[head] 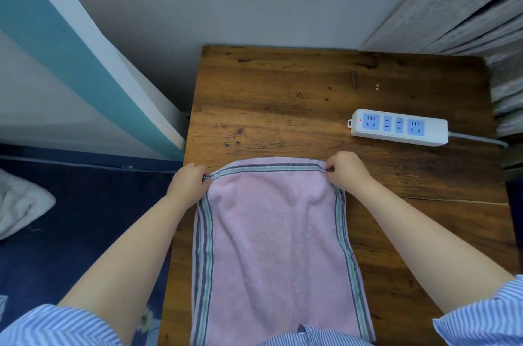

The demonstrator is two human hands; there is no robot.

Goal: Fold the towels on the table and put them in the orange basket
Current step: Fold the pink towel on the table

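Partly cropped: towel's [271, 246] near end.

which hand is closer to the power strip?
Right. The right hand pinches the pink towel corner just below-left of the power strip; the left hand holds the opposite corner, farther away.

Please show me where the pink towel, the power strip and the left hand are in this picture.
pink towel [271, 246], head view, on the middle of its pink cloth.
power strip [399, 127], head view, on its white top face between the sockets.
left hand [188, 183], head view, on the back of the hand.
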